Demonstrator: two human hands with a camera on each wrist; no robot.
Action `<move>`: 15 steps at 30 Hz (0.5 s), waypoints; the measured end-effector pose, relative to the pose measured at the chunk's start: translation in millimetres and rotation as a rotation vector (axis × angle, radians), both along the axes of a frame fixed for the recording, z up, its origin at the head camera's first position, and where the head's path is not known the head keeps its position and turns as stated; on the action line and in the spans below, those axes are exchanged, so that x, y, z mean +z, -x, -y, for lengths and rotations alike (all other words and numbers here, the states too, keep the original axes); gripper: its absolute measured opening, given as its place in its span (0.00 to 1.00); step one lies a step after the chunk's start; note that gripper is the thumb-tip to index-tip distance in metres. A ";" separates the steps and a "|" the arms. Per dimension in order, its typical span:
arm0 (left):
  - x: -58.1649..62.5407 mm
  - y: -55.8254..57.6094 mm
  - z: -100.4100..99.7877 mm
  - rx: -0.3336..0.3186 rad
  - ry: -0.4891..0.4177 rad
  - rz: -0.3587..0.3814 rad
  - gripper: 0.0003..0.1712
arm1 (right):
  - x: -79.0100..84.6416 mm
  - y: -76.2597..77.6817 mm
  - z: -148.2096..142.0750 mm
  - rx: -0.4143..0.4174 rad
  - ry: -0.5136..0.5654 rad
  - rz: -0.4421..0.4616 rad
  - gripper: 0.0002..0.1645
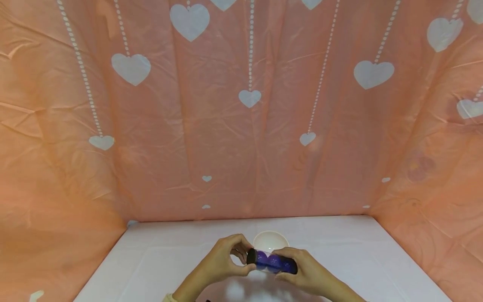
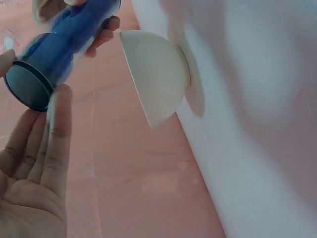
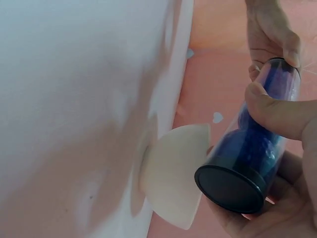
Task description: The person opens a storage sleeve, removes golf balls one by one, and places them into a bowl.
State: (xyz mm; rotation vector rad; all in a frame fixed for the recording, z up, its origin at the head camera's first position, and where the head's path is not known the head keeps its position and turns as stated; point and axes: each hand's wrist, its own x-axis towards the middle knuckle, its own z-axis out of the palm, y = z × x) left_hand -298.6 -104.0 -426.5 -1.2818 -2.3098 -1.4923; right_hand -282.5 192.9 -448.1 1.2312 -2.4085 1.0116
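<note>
A clear tube (image 1: 267,261) with black end caps and several blue-purple balls inside is held level above the table. My left hand (image 1: 222,262) pinches its left black cap (image 2: 27,88) between thumb and fingers. Round the tube's other half, my right hand (image 1: 311,270) grips with the thumb (image 3: 277,114) on one side and the fingers behind. The right end cap (image 3: 230,188) faces the right wrist camera and is on the tube. Just behind the tube stands a white bowl (image 1: 269,240), upright; its inside shows only partly in the head view.
A white-covered table (image 1: 170,251) lies under the hands. Orange-pink curtains (image 1: 219,147) with white hearts hang behind the table and along both sides. Shadows of the hands fall on the tabletop.
</note>
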 end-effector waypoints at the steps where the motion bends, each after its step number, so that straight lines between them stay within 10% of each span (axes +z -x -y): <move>1: -0.2 0.2 0.1 -0.002 -0.002 0.006 0.17 | 0.0 0.2 0.1 0.002 0.000 -0.003 0.25; 15: -4.2 4.3 3.0 -0.010 0.017 0.100 0.17 | 0.2 1.5 -1.6 0.020 -0.027 0.040 0.26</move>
